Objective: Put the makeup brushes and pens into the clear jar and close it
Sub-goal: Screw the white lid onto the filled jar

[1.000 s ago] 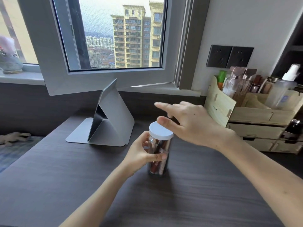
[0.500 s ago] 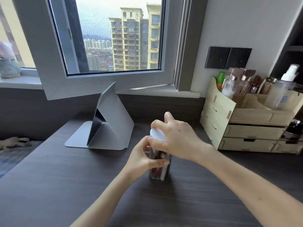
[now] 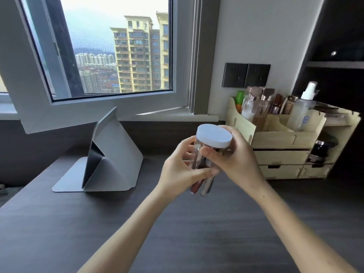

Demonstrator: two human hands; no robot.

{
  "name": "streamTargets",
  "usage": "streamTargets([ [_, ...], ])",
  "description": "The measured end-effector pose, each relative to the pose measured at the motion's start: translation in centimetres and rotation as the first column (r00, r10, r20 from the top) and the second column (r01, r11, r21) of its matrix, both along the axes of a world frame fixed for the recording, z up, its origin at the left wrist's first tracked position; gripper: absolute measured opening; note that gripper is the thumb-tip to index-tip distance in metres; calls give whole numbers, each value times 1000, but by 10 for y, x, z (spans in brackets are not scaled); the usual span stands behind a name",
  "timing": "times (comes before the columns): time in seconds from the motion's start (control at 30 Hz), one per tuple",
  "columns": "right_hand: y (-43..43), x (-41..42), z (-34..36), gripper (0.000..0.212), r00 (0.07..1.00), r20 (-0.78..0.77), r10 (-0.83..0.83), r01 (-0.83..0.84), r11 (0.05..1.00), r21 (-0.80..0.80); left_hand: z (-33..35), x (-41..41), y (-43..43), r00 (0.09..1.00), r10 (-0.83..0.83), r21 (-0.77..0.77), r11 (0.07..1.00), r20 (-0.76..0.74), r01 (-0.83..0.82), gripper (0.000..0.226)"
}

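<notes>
At the far left of the dark wood-grain table (image 3: 59, 223) stands my grey folding tablet case (image 3: 110, 154), propped like a tent, with the open grey-framed window (image 3: 110, 103) behind it.

Moving right, my left hand (image 3: 177, 172) wraps the lower body of the clear cylindrical plastic jar (image 3: 199, 154); my thumb lies across its front and my fingers curl round the back, so that hand is closed on it. The jar is lifted off the table, tilted a little, and held in front of me between both hands. Through its wall I see the reddish and pale makeup brushes and pens (image 3: 201, 184) standing inside, their lower ends showing below my left thumb. The flat round white lid (image 3: 214, 137) sits on top of the jar's mouth; I cannot tell whether it is fully tightened.

My right hand (image 3: 236, 158) grips the jar's upper part just under the lid, thumb in front and fingers round the far side, also closed on it.

Further right, against the wall, stands the pale wooden drawer organiser (image 3: 283, 146), filled with cosmetic bottles, among them a frosted spray bottle with a white nozzle (image 3: 303, 111). Above it two dark wall sockets (image 3: 246, 75) sit side by side.
</notes>
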State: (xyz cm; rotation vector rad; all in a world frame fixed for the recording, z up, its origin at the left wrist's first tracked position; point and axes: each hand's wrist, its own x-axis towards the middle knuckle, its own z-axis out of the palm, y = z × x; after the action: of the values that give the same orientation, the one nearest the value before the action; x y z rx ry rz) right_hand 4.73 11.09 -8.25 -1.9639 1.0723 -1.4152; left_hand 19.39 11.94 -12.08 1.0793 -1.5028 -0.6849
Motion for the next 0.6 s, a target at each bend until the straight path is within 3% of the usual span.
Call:
streamTargets([
  [0.07,-2,-22,16,64,992,112,-57,64,996,-58,14,-18,-8,993,-107,-26,994,-43,106,83],
  [0.17,-9,-54,44,70,977,181,-109,140,975,-170,42,-45,-23,980,-197,-107,975,12,197,68],
  [0.23,-17,-75,60,75,968,174,-179,219,944,-247,66,-66,-38,979,-179,-142,971,97,192,70],
  [0.43,-57,-128,78,82,926,86,-367,372,849,-375,101,-127,-87,947,-320,-108,943,-33,315,63],
  [0.6,-85,-151,65,81,894,29,-447,416,806,-421,97,-154,-114,934,-355,-26,935,-48,354,60],
])
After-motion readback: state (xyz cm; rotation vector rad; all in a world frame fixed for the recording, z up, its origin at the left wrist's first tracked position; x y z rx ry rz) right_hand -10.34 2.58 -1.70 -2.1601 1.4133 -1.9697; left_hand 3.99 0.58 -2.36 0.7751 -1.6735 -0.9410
